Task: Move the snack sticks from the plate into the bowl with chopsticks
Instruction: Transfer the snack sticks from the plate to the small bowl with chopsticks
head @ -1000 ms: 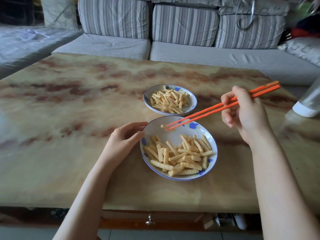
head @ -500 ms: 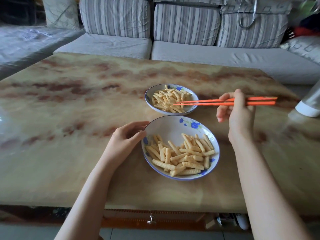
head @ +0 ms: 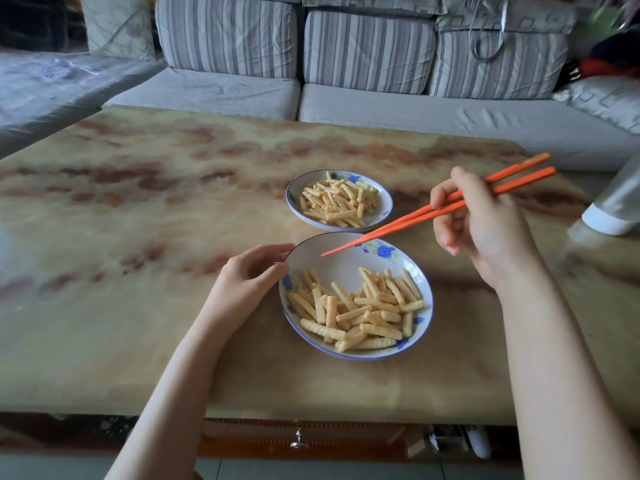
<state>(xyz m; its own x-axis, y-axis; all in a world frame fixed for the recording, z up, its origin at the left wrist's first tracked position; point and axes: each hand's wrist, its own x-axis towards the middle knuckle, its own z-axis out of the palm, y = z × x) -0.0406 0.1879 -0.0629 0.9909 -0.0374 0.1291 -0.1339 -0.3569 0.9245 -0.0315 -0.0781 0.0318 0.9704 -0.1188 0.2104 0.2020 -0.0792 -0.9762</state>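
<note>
the right hand (head: 485, 230) holds the orange chopsticks (head: 415, 216) in a closed grip, fingers curled around the upper half, and the two tips are close together over the bare far part of the plate (head: 332, 261) with nothing between them. the left hand (head: 249, 282) is loosely curled, and its thumb and fingertips touch the left rim of the plate, as if to steady it. the snack sticks (head: 360, 310) that have to be moved lie in a loose pile on the near and right part of the plate, and the bowl (head: 381, 216) stands just beyond it on the table (head: 138, 237), already with a heap of sticks (head: 337, 202) inside. so, in my judgement, this is the step between two transfers — the chopsticks are empty and are placed for the next pick. the next move calls for lowering the tips to the pile, opening them a little, and closing them on one stick that lies free on top, near its middle, because the ridged sticks can turn or slip if they are taken at the end; then a short carry over the rim into the bowl. many sticks are left, so the task looks about half done. as for writing — i can read no brand, label or text; the plate and the bowl show only blue flower patterns.
</note>
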